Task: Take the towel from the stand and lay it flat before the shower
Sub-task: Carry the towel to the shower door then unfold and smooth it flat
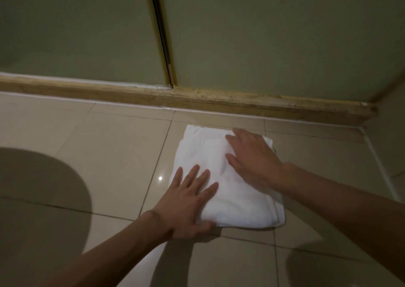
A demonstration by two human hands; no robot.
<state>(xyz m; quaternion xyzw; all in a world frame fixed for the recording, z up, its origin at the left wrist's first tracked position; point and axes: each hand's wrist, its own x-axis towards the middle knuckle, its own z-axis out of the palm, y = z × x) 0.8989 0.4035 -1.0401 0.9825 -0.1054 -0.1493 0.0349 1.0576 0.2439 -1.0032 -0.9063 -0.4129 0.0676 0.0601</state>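
Pressing flat on the folded towel (230,177): left hand (190,201); right hand (252,157).

I'm seeing a plain white towel (232,190), glossy beige floor tiles (114,146), a mottled tan threshold (219,100), and dull green shower panels (263,34).

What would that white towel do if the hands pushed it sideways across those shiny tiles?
The towel would probably slide fairly easily, since the floor tiles look glossy. Being soft, folded cloth, it would likely bunch or wrinkle rather than move as one stiff piece. With the left hand and right hand both flat on it, that seems less likely.
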